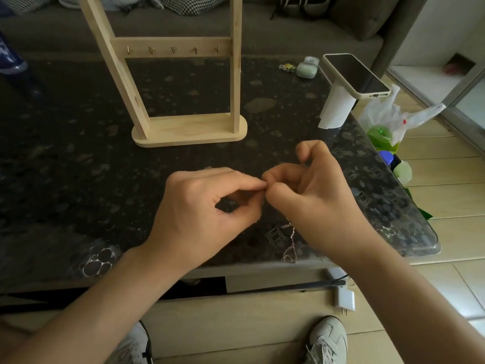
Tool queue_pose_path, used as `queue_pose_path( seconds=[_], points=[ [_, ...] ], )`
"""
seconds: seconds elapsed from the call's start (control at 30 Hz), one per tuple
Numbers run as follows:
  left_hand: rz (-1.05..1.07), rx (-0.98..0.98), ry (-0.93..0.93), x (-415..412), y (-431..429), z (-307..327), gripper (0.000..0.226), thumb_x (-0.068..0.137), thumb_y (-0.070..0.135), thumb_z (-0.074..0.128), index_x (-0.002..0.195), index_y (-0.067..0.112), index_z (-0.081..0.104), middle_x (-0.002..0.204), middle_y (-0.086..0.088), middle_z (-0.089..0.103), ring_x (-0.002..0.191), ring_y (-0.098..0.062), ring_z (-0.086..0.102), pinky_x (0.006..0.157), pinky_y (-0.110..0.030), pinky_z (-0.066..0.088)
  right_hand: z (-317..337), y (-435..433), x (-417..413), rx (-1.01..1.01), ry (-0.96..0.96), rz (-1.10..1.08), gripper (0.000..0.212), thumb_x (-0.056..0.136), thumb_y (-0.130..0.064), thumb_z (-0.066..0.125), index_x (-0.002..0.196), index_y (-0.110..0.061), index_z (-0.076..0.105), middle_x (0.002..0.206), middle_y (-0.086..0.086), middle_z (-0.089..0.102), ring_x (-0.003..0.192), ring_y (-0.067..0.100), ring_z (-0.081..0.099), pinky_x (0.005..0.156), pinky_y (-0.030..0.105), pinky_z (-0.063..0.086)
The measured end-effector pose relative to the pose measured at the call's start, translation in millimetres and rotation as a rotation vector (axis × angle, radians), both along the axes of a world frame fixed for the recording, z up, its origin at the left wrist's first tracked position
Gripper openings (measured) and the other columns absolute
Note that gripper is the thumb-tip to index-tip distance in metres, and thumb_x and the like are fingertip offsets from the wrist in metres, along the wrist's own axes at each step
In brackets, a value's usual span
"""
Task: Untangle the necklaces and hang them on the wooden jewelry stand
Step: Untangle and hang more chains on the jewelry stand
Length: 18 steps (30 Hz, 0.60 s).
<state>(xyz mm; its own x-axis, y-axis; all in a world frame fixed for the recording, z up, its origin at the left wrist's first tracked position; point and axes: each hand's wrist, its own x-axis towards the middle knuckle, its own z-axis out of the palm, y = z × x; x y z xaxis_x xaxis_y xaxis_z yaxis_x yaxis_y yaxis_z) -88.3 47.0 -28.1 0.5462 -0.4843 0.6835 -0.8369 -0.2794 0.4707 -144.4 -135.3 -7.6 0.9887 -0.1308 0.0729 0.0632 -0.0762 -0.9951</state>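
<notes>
A thin silver necklace chain [290,244] dangles in a tangle below my hands, near the table's front edge. My left hand [207,206] and my right hand [312,195] meet fingertip to fingertip above the table, each pinching the chain where thumb and forefinger touch. The pinched stretch itself is hidden by my fingers. The wooden jewelry stand [183,127] rises upright behind my hands; its crossbar carries several small brass hooks [173,49], all bare.
The dark speckled glass table [65,166] fills the view. At the back right a phone [354,74] lies on a white paper roll [336,109], with a green earbud case [307,68] nearby. A plastic bag and bottles sit off the right edge. A sofa runs behind.
</notes>
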Motion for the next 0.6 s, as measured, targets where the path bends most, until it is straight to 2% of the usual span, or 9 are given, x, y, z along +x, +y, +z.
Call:
queue_pose_path(
  seconds=[0.17,0.23,0.33,0.4,0.47,0.53,0.6],
  points=[
    [0.024,0.005,0.004,-1.2,-1.4,0.6,0.011,0.093,0.014,0.081,0.102,0.008,0.080,0.092,0.002,0.077,0.079,-0.008,0.072,0.069,-0.026,0.058,-0.2,3.8,1.0,0.154,0.034,-0.016,0.041,0.083,-0.008,0.066,0.110,-0.020,0.037,0.090,0.009,0.074,0.084,0.030,0.056,0.079,0.047,0.046],
    [0.015,0.034,0.013,-0.8,-1.6,0.5,0.010,0.094,0.012,0.079,0.102,0.007,0.077,0.094,0.002,0.074,0.081,-0.009,0.070,0.070,-0.026,0.057,0.4,4.1,0.8,0.168,0.049,-0.015,0.040,0.087,-0.005,0.067,0.112,-0.019,0.038,0.094,0.015,0.076,0.086,0.029,0.058,0.081,0.044,0.046],
    [0.003,0.075,0.000,-0.3,-2.0,0.3,0.009,0.095,0.013,0.075,0.102,0.006,0.073,0.096,0.002,0.071,0.082,-0.010,0.067,0.070,-0.026,0.056,0.9,3.5,0.2,0.163,0.072,0.010,0.038,0.096,0.006,0.062,0.115,-0.018,0.038,0.100,0.022,0.077,0.081,0.015,0.065,0.073,0.022,0.050],
    [0.002,0.093,-0.019,0.9,-1.1,-0.2,0.009,0.096,0.012,0.073,0.103,0.006,0.073,0.096,0.001,0.070,0.082,-0.011,0.066,0.070,-0.028,0.056,-0.3,2.6,1.2,0.152,0.089,0.029,0.037,0.097,0.006,0.060,0.116,-0.017,0.037,0.100,0.022,0.077,0.081,0.011,0.066,0.071,0.018,0.049],
    [0.004,0.114,-0.052,2.4,0.0,-1.2,0.009,0.098,0.012,0.072,0.104,0.006,0.074,0.096,0.000,0.071,0.081,-0.013,0.066,0.068,-0.030,0.057,-1.3,2.1,2.0,0.163,0.099,0.039,0.039,0.097,0.005,0.060,0.120,-0.015,0.036,0.091,0.015,0.077,0.079,0.009,0.065,0.074,0.022,0.047],
    [0.009,0.135,-0.090,3.5,1.1,-2.4,0.010,0.100,0.013,0.070,0.105,0.005,0.074,0.096,-0.002,0.071,0.079,-0.016,0.067,0.066,-0.032,0.057,-2.3,1.9,2.1,0.182,0.102,0.046,0.042,0.097,0.004,0.063,0.125,-0.012,0.036,0.085,0.011,0.075,0.084,0.017,0.062,0.079,0.032,0.043],
    [0.013,0.150,-0.125,4.2,2.0,-3.7,0.012,0.102,0.014,0.068,0.106,0.004,0.074,0.096,-0.004,0.071,0.076,-0.019,0.067,0.063,-0.035,0.058,-3.2,2.3,2.4,0.204,0.111,0.038,0.053,0.093,-0.001,0.068,0.134,-0.009,0.035,0.086,0.020,0.073,0.089,0.026,0.058,0.082,0.041,0.041]
  ],
)
